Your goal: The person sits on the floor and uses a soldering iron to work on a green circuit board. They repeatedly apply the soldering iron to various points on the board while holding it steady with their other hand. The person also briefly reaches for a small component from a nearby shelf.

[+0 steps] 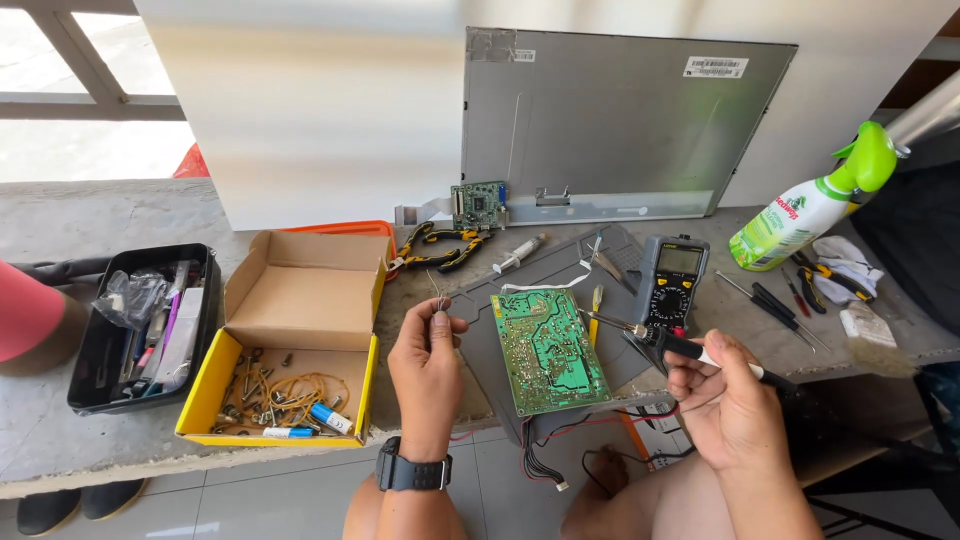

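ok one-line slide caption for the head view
Right hand aims a soldering iron at a green circuit board; left hand pinches thin wire.

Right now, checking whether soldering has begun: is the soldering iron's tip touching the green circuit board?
Apart. The head view shows the soldering iron tip hanging just right of the green circuit board, with grey mat between them.

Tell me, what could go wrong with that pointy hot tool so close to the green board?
The soldering iron in the right hand hovers near the circuit board; its tip might burn fingers or scorch the board. The thin wire pinched by the left hand could slip.
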